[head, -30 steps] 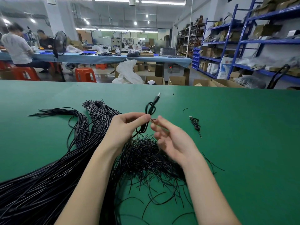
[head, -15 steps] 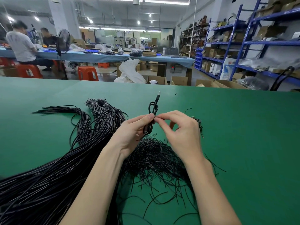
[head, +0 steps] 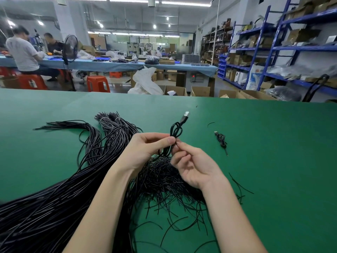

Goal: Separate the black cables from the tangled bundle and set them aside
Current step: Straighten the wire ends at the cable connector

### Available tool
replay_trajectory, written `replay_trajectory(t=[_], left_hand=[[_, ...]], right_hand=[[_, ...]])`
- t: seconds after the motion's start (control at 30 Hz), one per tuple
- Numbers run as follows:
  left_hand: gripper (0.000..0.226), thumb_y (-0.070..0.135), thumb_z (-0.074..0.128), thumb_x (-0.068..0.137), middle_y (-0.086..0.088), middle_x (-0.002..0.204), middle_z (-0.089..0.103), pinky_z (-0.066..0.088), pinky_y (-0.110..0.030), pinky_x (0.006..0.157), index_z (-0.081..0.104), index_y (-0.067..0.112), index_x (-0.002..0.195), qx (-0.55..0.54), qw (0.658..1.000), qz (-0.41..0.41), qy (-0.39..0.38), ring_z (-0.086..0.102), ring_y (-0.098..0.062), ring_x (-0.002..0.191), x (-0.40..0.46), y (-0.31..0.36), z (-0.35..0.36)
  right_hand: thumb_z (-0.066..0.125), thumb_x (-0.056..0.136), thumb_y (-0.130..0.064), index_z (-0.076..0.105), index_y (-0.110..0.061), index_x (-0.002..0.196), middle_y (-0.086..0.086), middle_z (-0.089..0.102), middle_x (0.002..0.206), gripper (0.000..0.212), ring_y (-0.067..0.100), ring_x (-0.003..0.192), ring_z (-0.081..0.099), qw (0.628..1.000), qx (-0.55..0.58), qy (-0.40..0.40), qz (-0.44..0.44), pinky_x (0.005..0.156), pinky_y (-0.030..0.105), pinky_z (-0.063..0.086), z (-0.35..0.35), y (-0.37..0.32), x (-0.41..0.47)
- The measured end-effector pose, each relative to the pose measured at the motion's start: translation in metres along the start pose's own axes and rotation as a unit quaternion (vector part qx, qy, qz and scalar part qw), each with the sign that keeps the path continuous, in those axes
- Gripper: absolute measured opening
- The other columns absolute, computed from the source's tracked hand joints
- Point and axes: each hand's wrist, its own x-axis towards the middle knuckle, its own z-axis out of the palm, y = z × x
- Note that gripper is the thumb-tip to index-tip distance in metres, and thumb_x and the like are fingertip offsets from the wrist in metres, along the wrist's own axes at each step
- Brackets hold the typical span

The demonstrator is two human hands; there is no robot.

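A big tangled bundle of black cables (head: 60,203) spreads over the green table (head: 273,161) from the lower left to the middle. My left hand (head: 145,150) pinches a small coiled black USB cable (head: 176,131) between thumb and fingers; its plug (head: 184,117) points up and away. My right hand (head: 193,167) is palm up just right of it, fingertips pinching the thin end of that cable. Loose thin black strands (head: 173,181) lie under both hands.
A second coiled USB cable (head: 221,139) lies alone on the table to the right. Short stray strands (head: 240,183) sit near my right forearm. Beyond the far edge are cardboard boxes (head: 200,91), blue shelving (head: 273,52) and two seated people at another table.
My right hand has turned palm up and dropped slightly lower right, uncovering the second cable on the table. My left hand keeps its pinch on the coiled cable.
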Motion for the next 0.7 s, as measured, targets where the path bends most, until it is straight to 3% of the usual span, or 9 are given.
replay_trajectory(t=[0.1, 0.13, 0.2, 0.3, 0.43, 0.53, 0.63, 0.67, 0.7], left_hand=[[0.038, 0.036, 0.085, 0.065, -0.008, 0.104, 0.076, 0.05, -0.019, 0.08, 0.082, 0.014, 0.096, -0.09, 0.995, -0.042, 0.009, 0.065, -0.011, 0.086, 0.002, 0.001, -0.004], [0.037, 0.034, 0.084, 0.065, -0.008, 0.102, 0.076, 0.052, -0.018, 0.078, 0.082, 0.013, 0.095, -0.111, 0.992, -0.057, 0.013, 0.066, -0.011, 0.083, 0.002, 0.002, -0.005], [0.035, 0.034, 0.085, 0.061, -0.004, 0.095, 0.077, 0.051, -0.019, 0.076, 0.083, 0.014, 0.089, -0.132, 0.987, -0.083, 0.026, 0.068, -0.009, 0.08, 0.001, 0.002, -0.006], [0.038, 0.034, 0.086, 0.058, -0.003, 0.093, 0.076, 0.042, -0.024, 0.08, 0.082, 0.012, 0.089, -0.146, 0.984, -0.104, 0.025, 0.065, -0.009, 0.077, 0.0, 0.002, 0.0], [0.045, 0.036, 0.085, 0.061, -0.002, 0.092, 0.075, 0.044, -0.018, 0.069, 0.081, 0.01, 0.097, -0.138, 0.986, -0.096, 0.019, 0.061, -0.005, 0.071, -0.001, 0.002, 0.001], [0.031, 0.032, 0.082, 0.069, 0.001, 0.077, 0.072, 0.049, -0.014, 0.071, 0.082, 0.011, 0.093, -0.137, 0.988, -0.066, -0.01, 0.059, -0.006, 0.065, -0.001, -0.002, -0.001], [0.037, 0.037, 0.086, 0.069, -0.013, 0.1, 0.076, 0.044, -0.033, 0.097, 0.082, 0.013, 0.097, -0.091, 0.996, -0.011, -0.006, 0.058, -0.021, 0.095, -0.002, -0.001, 0.002], [0.039, 0.041, 0.088, 0.068, -0.014, 0.102, 0.076, 0.044, -0.03, 0.093, 0.082, 0.014, 0.097, -0.064, 0.998, 0.015, -0.003, 0.059, -0.018, 0.096, -0.003, 0.0, 0.004], [0.039, 0.044, 0.088, 0.068, -0.009, 0.097, 0.077, 0.046, -0.023, 0.086, 0.082, 0.017, 0.095, -0.033, 0.999, 0.042, 0.001, 0.062, -0.011, 0.092, -0.003, 0.002, 0.004]], right_hand=[[0.078, 0.081, -0.017, 0.071, -0.012, 0.091, -0.001, 0.072, 0.077, 0.013, 0.002, 0.049, 0.051, 0.98, -0.17, 0.017, -0.1, 0.038, 0.01, 0.039, 0.006, 0.001, 0.0], [0.077, 0.087, -0.017, 0.072, -0.017, 0.099, -0.003, 0.076, 0.084, 0.013, 0.004, 0.051, 0.054, 0.941, -0.286, 0.042, -0.173, 0.041, 0.013, 0.043, 0.005, -0.002, 0.0], [0.076, 0.091, -0.017, 0.072, -0.031, 0.103, -0.01, 0.077, 0.097, 0.019, 0.012, 0.053, 0.06, 0.797, -0.499, 0.103, -0.324, 0.047, 0.024, 0.051, 0.003, -0.006, -0.003], [0.078, 0.087, -0.031, 0.072, -0.041, 0.095, -0.025, 0.072, 0.098, 0.014, 0.013, 0.058, 0.062, 0.605, -0.64, 0.119, -0.458, 0.061, 0.026, 0.056, 0.0, -0.01, -0.008], [0.076, 0.085, -0.046, 0.077, -0.041, 0.089, -0.028, 0.071, 0.088, 0.007, 0.005, 0.068, 0.062, 0.525, -0.684, 0.133, -0.489, 0.068, 0.026, 0.052, 0.002, -0.008, -0.01], [0.08, 0.085, -0.038, 0.081, -0.033, 0.081, -0.021, 0.073, 0.074, 0.007, 0.005, 0.064, 0.062, 0.596, -0.639, 0.14, -0.465, 0.059, 0.019, 0.049, 0.002, -0.008, -0.008], [0.083, 0.077, -0.016, 0.081, -0.016, 0.074, -0.006, 0.071, 0.067, 0.004, 0.003, 0.054, 0.053, 0.867, -0.4, 0.105, -0.277, 0.045, 0.011, 0.04, 0.007, -0.01, -0.007], [0.081, 0.071, -0.012, 0.079, -0.011, 0.072, -0.001, 0.066, 0.066, 0.003, 0.004, 0.053, 0.049, 0.944, -0.269, 0.078, -0.173, 0.04, 0.011, 0.038, 0.007, -0.009, -0.008], [0.079, 0.068, -0.009, 0.076, -0.008, 0.072, 0.003, 0.062, 0.065, 0.005, 0.005, 0.051, 0.047, 0.983, -0.149, 0.055, -0.09, 0.037, 0.01, 0.036, 0.007, -0.007, -0.008]])
